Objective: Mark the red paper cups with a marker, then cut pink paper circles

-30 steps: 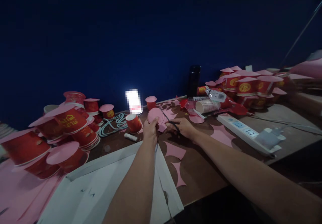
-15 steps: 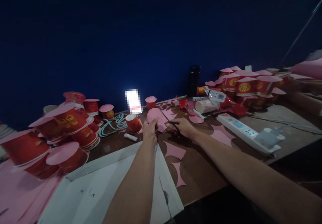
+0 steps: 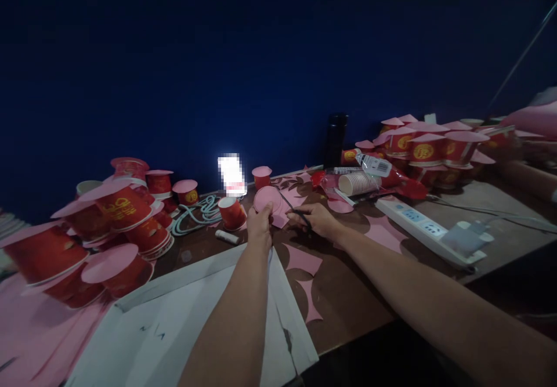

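Note:
Between the thumb and fingers of my left hand (image 3: 260, 227) is a round piece of pink paper (image 3: 266, 199), held over the brown table. My right hand (image 3: 319, 220) is closed on dark scissors (image 3: 287, 202), whose blades point up and left at the edge of that paper. The scissors' handles are mostly hidden by my fingers. Just left of my left hand stands an open red paper cup (image 3: 231, 213), with a small white tube (image 3: 227, 237) lying in front. A red cup with a pink paper top (image 3: 261, 178) is behind the paper.
Red cups with pink discs are piled at left (image 3: 126, 207) and right (image 3: 424, 150). A white box lid (image 3: 183, 317) lies under my left forearm. Pink scraps (image 3: 304, 259), a bagged cup stack (image 3: 359, 184), a power strip (image 3: 413, 224) and a glowing phone (image 3: 232, 175) are around. Another person's arm (image 3: 528, 181) is far right.
My hands, the paper and the scissors stay almost in place, with only a slight shift of the view. The other person's hand at far right has moved slightly.

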`<move>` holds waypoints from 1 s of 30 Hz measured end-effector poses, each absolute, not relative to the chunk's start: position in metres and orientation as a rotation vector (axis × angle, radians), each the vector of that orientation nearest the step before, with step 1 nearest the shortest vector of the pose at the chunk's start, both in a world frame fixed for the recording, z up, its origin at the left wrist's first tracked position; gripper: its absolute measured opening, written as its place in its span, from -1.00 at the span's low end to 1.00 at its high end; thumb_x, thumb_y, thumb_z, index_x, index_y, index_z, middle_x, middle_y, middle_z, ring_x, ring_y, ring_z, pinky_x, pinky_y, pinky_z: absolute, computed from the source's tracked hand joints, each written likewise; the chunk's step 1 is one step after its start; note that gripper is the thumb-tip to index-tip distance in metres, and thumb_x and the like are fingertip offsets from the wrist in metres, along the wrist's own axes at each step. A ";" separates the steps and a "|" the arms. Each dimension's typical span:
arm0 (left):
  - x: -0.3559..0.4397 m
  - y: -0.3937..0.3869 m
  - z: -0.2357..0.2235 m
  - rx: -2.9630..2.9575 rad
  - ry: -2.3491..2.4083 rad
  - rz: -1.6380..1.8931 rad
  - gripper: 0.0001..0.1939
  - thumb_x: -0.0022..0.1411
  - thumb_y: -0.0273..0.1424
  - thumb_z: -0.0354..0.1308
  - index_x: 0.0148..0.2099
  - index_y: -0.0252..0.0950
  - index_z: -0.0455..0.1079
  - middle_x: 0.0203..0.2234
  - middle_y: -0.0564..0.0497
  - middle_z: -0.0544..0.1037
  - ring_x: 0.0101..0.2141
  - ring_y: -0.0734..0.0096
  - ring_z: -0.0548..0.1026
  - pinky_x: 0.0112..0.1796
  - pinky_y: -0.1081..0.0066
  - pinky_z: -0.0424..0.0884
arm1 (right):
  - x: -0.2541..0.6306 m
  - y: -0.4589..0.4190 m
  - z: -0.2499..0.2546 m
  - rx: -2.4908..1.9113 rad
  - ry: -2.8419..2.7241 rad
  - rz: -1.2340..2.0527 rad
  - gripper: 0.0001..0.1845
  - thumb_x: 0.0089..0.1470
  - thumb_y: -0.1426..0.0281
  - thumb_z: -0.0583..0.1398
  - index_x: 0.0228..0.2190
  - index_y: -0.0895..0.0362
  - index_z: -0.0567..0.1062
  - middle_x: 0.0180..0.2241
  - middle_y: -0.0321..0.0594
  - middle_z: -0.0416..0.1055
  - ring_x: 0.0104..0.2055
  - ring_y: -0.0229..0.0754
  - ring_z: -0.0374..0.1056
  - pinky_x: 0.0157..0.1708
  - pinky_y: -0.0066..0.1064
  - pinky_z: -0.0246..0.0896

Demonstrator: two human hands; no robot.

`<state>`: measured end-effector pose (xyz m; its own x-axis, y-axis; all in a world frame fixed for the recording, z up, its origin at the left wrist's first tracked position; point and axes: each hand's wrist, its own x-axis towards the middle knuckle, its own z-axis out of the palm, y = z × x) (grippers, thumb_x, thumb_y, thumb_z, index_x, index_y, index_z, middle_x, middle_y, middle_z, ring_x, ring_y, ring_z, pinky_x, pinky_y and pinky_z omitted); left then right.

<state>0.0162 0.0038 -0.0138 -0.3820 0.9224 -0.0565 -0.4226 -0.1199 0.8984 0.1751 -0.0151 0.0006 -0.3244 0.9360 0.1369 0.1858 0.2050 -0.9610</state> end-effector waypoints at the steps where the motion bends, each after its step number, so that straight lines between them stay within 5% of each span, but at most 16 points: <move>1: 0.016 0.004 -0.014 0.668 1.107 1.702 -0.58 -0.20 -0.35 0.32 -0.23 -0.36 0.34 -0.50 0.05 0.43 -0.59 0.55 0.37 -0.51 0.45 0.34 | 0.175 -0.015 0.001 -1.071 -1.683 1.186 -0.53 -0.14 0.07 0.25 -0.34 0.21 0.56 -0.65 -0.38 0.25 -0.65 -0.40 0.12 -0.68 -0.56 -0.02; 30: 0.016 0.000 -0.007 0.624 1.119 1.768 -0.67 -0.16 -0.37 0.28 -0.29 -0.34 0.34 -0.50 0.08 0.41 -0.55 0.58 0.37 -0.45 0.48 0.34 | 0.173 -0.020 0.006 -1.113 -1.686 1.196 -0.53 -0.15 0.08 0.25 -0.34 0.22 0.56 -0.68 -0.38 0.22 -0.65 -0.41 0.10 -0.69 -0.58 -0.04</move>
<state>0.0158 0.0005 -0.0068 -0.4465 0.8931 -0.0548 -0.4318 -0.1614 0.8874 0.1729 -0.0198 0.0056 -0.3183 0.9425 0.1015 0.2158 0.1763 -0.9604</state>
